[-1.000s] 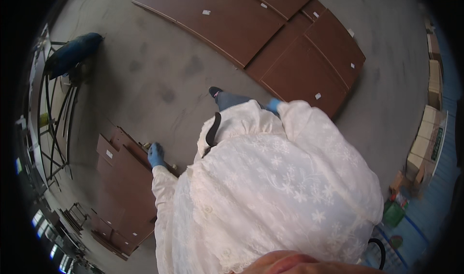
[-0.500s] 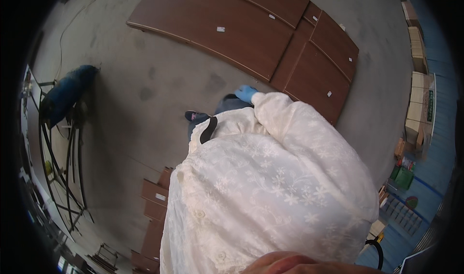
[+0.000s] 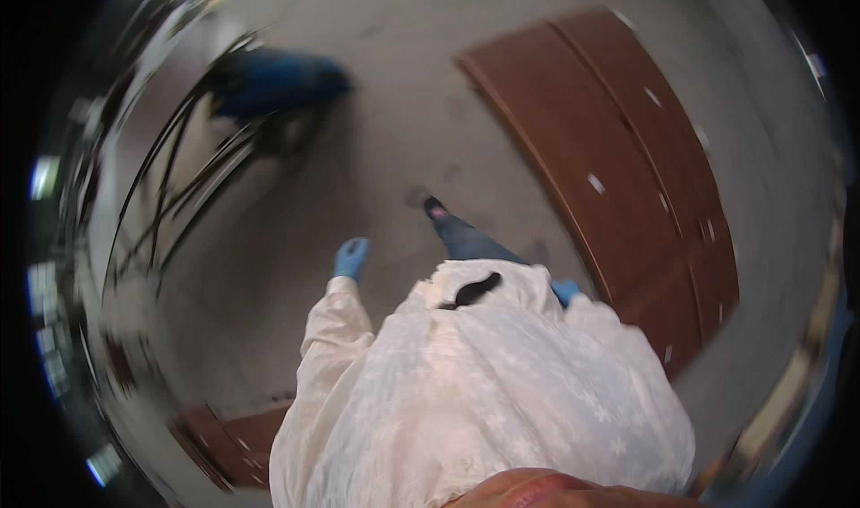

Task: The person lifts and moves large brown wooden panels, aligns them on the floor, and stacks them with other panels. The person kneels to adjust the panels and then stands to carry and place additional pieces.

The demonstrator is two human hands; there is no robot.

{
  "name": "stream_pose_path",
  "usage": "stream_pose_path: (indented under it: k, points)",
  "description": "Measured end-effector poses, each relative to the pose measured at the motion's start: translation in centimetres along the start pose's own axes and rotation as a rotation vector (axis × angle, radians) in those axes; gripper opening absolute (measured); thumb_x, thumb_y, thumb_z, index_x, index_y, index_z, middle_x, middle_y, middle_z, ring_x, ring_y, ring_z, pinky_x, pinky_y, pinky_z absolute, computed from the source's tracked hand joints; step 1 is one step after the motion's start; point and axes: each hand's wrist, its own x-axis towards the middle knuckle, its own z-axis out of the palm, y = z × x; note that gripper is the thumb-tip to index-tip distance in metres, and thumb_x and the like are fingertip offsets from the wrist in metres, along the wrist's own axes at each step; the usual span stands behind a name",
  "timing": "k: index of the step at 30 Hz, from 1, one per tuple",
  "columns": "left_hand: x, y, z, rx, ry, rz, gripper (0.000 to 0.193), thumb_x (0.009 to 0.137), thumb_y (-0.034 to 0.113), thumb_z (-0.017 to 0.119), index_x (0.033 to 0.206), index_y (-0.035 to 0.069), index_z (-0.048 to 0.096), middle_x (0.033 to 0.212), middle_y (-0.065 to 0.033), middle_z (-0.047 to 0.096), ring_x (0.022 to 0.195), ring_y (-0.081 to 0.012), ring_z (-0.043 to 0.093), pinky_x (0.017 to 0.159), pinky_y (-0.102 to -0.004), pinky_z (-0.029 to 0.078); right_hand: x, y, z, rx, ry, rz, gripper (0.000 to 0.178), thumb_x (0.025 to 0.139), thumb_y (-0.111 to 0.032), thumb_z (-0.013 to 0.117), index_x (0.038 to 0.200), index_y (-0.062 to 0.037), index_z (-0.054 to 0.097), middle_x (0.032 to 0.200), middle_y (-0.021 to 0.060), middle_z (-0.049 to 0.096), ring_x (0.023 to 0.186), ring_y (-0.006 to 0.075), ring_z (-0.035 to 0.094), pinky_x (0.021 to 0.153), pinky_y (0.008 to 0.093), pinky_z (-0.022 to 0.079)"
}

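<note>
My left hand [image 3: 350, 257] wears a blue glove and hangs out in front of me on the left, over the grey floor [image 3: 385, 163]. Its fingers are smeared by motion, and a small dark patch shows near their tips. Low by my right side, my right hand [image 3: 564, 291], also gloved in blue, is mostly hidden behind the white sleeve. The brown panels [image 3: 573, 114] lying to the right are what it is nearest to. Whether either hand holds anything does not show.
A blurred blue bundle [image 3: 278, 82] rests by a dark metal frame [image 3: 166, 185] at the far left. More brown boards [image 3: 255, 432] lie at the lower left. My dark shoe [image 3: 434, 205] is on the floor ahead. Pale stacked material [image 3: 784, 400] lines the right edge.
My view has swung to the left, so the large brown panels now lie to the right and the blue bundle nearer the middle. My left hand has come into view.
</note>
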Motion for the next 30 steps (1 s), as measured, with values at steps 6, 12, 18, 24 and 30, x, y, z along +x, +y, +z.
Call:
stream_pose_path:
  k: [6, 12, 18, 24, 30]
  points:
    - [-2.6, -4.1, -8.5, 0.051, 0.230, -0.322, 0.022, 0.092, 0.031, 0.075, 0.093, 0.009, 0.072, 0.075, 0.0011, 0.065, 0.065, -0.0105, 0.056, 0.056, -0.0301, 0.045, 3.5, -27.5, -3.5, -0.168, -0.140, -0.084, 0.055, 0.088, -0.041, 0.062, 0.118, 0.0040, 0.072, 0.124, 0.0284, 0.070, 0.119, 0.0406, 0.067, 0.097, 0.0457, 0.053]
    - [-8.0, -9.3, -17.0, -0.607, 0.718, -0.807, 0.029, 0.095, 0.035, 0.068, 0.075, 0.016, 0.061, 0.065, -0.0004, 0.055, 0.050, -0.0185, 0.049, 0.045, -0.0397, 0.037, 0.6, -61.8, 0.0, -0.467, 0.101, -0.591, 0.052, 0.088, -0.045, 0.060, 0.116, -0.0038, 0.074, 0.118, 0.0214, 0.073, 0.114, 0.0405, 0.068, 0.099, 0.0458, 0.051]
    - [-6.7, -12.5, -21.8, -0.629, 0.734, -1.019, 0.032, 0.093, 0.040, 0.067, 0.079, 0.011, 0.068, 0.071, -0.0051, 0.063, 0.062, -0.0214, 0.059, 0.057, -0.0409, 0.046, 0.2, -83.9, 13.2, -0.457, 0.110, -0.807, 0.039, 0.091, -0.040, 0.064, 0.096, -0.0025, 0.075, 0.082, 0.0107, 0.073, 0.074, 0.0191, 0.067, 0.071, 0.0382, 0.053]
    - [4.1, -11.9, -36.8, -0.117, 0.529, -0.836, 0.041, 0.091, 0.045, 0.067, 0.083, 0.006, 0.076, 0.080, -0.0091, 0.073, 0.073, -0.0243, 0.066, 0.071, -0.0420, 0.052, -1.3, -90.5, 29.7, -0.483, -0.113, -0.908, 0.039, 0.091, -0.040, 0.066, 0.096, -0.0015, 0.075, 0.083, 0.0096, 0.074, 0.073, 0.0194, 0.066, 0.069, 0.0369, 0.053]
    - [20.6, -6.9, -59.9, -0.463, 0.758, -0.567, 0.026, 0.095, 0.038, 0.070, 0.095, 0.012, 0.070, 0.083, -0.0005, 0.069, 0.068, -0.0144, 0.063, 0.059, -0.0326, 0.052, -11.2, -97.9, 38.0, -0.781, -0.301, -0.747, 0.049, 0.089, -0.044, 0.065, 0.112, -0.0026, 0.075, 0.107, 0.0194, 0.075, 0.100, 0.0315, 0.071, 0.089, 0.0416, 0.054]
